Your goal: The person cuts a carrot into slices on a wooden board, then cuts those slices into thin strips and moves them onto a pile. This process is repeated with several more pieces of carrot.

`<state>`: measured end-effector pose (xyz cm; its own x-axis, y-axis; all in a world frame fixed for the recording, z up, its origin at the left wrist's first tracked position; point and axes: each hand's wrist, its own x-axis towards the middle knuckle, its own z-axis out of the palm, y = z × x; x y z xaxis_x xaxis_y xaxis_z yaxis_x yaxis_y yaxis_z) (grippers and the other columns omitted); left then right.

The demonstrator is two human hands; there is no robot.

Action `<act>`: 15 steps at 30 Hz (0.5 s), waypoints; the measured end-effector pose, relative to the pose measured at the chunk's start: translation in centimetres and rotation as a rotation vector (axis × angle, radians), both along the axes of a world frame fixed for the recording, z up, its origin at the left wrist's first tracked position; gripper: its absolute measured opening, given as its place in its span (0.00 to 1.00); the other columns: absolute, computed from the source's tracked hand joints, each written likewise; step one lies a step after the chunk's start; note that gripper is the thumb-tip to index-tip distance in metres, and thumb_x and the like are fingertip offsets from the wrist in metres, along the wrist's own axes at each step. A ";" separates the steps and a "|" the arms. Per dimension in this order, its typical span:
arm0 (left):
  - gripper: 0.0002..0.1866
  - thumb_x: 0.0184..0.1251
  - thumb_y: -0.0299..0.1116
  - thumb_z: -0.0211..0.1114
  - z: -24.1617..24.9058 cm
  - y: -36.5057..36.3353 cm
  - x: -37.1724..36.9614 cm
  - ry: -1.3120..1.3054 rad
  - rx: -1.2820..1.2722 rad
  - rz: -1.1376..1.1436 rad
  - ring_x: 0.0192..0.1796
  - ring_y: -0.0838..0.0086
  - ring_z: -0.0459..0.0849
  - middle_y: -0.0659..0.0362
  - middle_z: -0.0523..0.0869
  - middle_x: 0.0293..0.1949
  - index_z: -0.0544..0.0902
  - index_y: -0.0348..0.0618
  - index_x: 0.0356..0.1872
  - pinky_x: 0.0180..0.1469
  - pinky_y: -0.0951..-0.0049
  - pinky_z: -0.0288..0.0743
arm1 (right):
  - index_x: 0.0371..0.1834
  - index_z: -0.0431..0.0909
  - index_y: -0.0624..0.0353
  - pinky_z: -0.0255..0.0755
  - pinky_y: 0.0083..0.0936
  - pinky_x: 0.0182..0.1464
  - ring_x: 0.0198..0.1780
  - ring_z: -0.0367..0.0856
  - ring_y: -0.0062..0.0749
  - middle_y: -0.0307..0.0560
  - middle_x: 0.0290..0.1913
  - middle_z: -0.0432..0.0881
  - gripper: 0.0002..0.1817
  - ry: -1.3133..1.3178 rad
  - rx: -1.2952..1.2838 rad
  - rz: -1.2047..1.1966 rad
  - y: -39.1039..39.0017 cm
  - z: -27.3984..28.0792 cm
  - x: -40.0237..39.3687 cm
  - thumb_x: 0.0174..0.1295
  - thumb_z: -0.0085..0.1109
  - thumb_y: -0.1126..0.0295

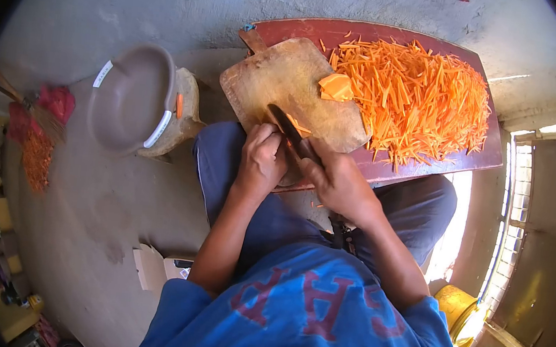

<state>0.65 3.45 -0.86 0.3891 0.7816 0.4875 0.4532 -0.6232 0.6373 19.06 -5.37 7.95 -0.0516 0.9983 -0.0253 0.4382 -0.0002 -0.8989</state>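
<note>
A worn wooden cutting board lies on a dark red table. My right hand grips a kitchen knife, its dark blade angled up and left over the board's near part. Right beside the blade, my left hand has its fingers curled down on a carrot piece, mostly hidden, with only a bit of orange showing. A few cut carrot sticks lie on the blade's other side. Farther back on the board rests a stack of carrot slices.
A large heap of carrot sticks covers the table's right part. To the left, a grey-brown basin leans on a stool near a wall. A broom stands at far left, and a yellow bucket at lower right.
</note>
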 end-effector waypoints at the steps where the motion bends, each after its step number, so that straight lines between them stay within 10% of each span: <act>1: 0.07 0.67 0.16 0.72 0.0 -0.2 0.0 -0.006 -0.005 0.006 0.51 0.42 0.89 0.45 0.91 0.46 0.91 0.30 0.45 0.56 0.49 0.85 | 0.62 0.78 0.66 0.78 0.38 0.34 0.29 0.86 0.38 0.52 0.35 0.86 0.11 0.049 -0.032 -0.025 -0.3 0.5 0.5 0.88 0.57 0.70; 6: 0.20 0.69 0.18 0.73 0.8 -0.6 -0.3 0.067 -0.042 -0.029 0.57 0.41 0.88 0.40 0.88 0.55 0.88 0.26 0.62 0.63 0.48 0.84 | 0.49 0.78 0.58 0.65 0.19 0.26 0.23 0.73 0.17 0.35 0.31 0.78 0.11 0.498 -0.253 -0.168 -2.3 -0.8 5.2 0.91 0.50 0.66; 15: 0.26 0.74 0.16 0.69 2.3 -0.5 -0.1 0.200 -0.169 -0.095 0.64 0.40 0.86 0.39 0.84 0.62 0.84 0.26 0.72 0.70 0.52 0.81 | 0.54 0.79 0.60 0.66 0.17 0.22 0.20 0.73 0.18 0.40 0.33 0.80 0.14 0.782 -0.407 -0.231 -3.0 -5.5 3.5 0.92 0.53 0.60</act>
